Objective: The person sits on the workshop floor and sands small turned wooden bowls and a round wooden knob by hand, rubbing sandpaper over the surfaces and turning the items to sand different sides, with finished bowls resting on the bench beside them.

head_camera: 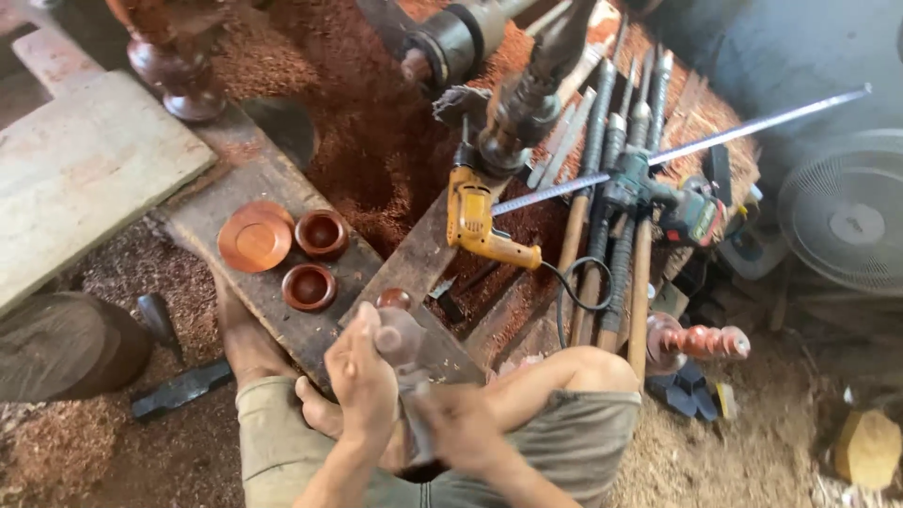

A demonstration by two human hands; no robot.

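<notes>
My left hand (362, 376) is closed around the upper part of a dark reddish turned wooden piece (397, 325), whose rounded top shows above my fingers. Lower down, my right hand (461, 428) grips the same piece, and motion blurs both hands. I am sitting on the ground with my knees drawn up and my bare feet (315, 409) under the hands. On the plank (235, 179) in front of me lie a round wooden lid (254, 235) and two small turned wooden bowls (322, 233) (308, 286).
A yellow electric drill (475, 226) rests beside a lathe head (513, 108). Several long-handled chisels (611, 188) and a green power tool (691, 212) lie at right. A fan (847, 212) stands far right. A turned spindle (701, 341), hammers (179, 388) and red sawdust cover the ground.
</notes>
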